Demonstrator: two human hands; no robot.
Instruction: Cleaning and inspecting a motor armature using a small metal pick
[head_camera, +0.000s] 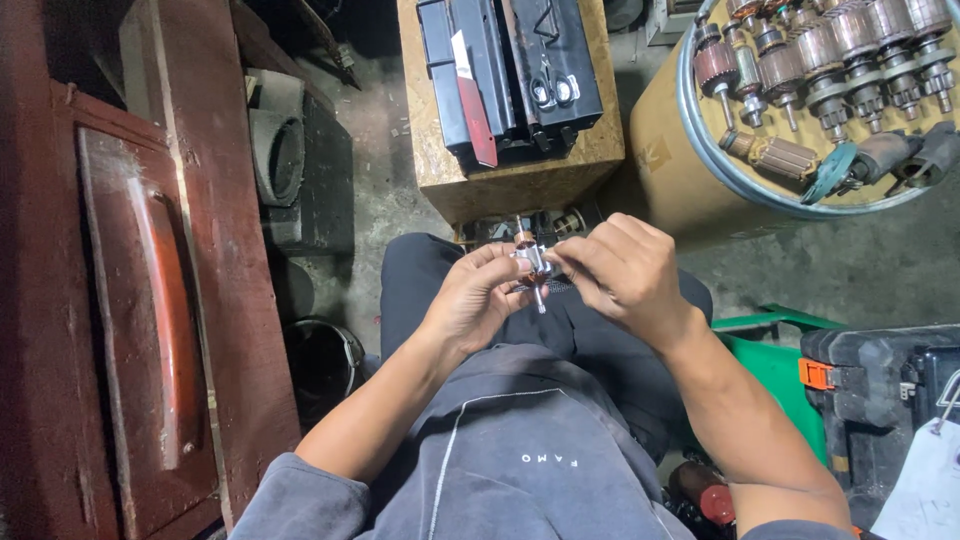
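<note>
Both hands are up over the lap, pinching a small motor rotor (531, 264) between them. The left hand (472, 300) has its fingers curled around the rotor from the 9 o'clock side, and the right hand (622, 272) grips it with its fingertips from 3 o'clock, shaft pointing down. Up at 1 o'clock a round tray (700, 150) holds more rotors (830, 50), and at 12 o'clock a black case (510, 70) sits on a wooden box (520, 185).
</note>
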